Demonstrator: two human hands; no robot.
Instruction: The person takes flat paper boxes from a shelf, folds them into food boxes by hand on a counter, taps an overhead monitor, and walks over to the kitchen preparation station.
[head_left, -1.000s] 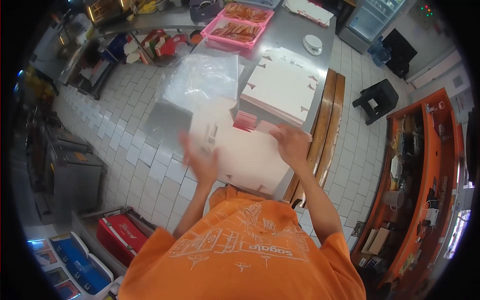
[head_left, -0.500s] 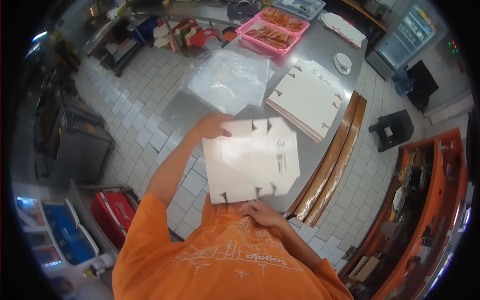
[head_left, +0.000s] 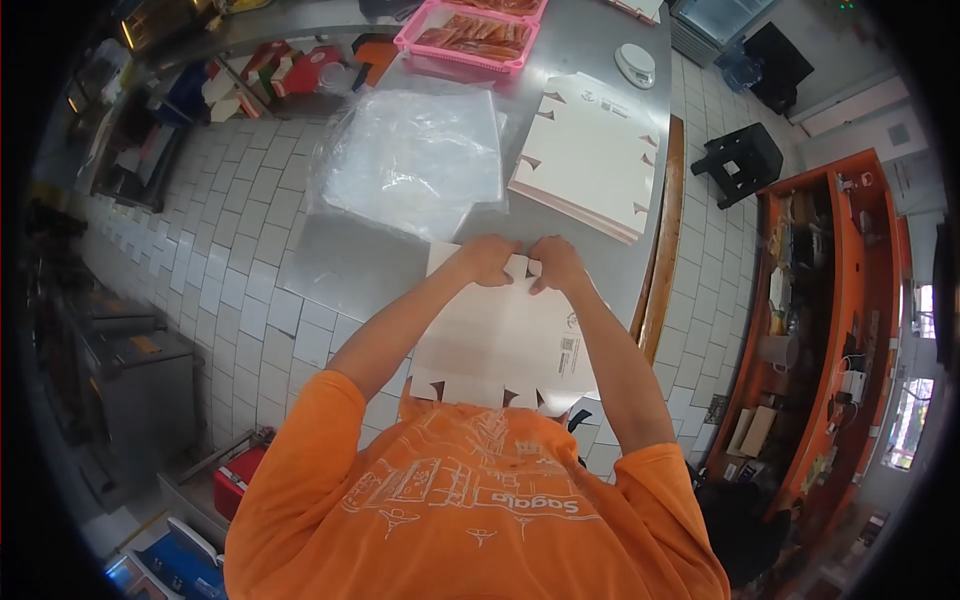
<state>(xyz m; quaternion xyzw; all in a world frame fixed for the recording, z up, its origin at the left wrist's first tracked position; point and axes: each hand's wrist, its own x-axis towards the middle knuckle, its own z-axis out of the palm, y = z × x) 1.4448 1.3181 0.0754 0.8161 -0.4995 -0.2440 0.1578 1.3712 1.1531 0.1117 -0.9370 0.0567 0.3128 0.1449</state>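
Observation:
A flat white cardboard sheet [head_left: 490, 345] with notched edges lies at the near end of the steel table, against the orange shirt. Both hands grip its far edge, close together. My left hand [head_left: 488, 260] has its fingers curled over the edge, left of a small notched flap. Just right of that flap, my right hand [head_left: 555, 266] pinches the same edge. Small print shows on the sheet's right part. Beyond it, to the right, is a stack of similar white sheets [head_left: 590, 150]. Clear plastic bags [head_left: 415, 160] lie to the left of the stack.
Pink trays [head_left: 465, 45] of packed food and a round white scale [head_left: 635, 65] stand farther back on the steel table [head_left: 350, 270]. A wooden bench [head_left: 662, 230] runs along its right side. A black stool [head_left: 738, 165] and orange shelving [head_left: 845, 330] are at the right.
The sheet has turned and now lies flatter at the table's near end. My right hand has moved from the sheet's near edge to its far edge, beside my left hand.

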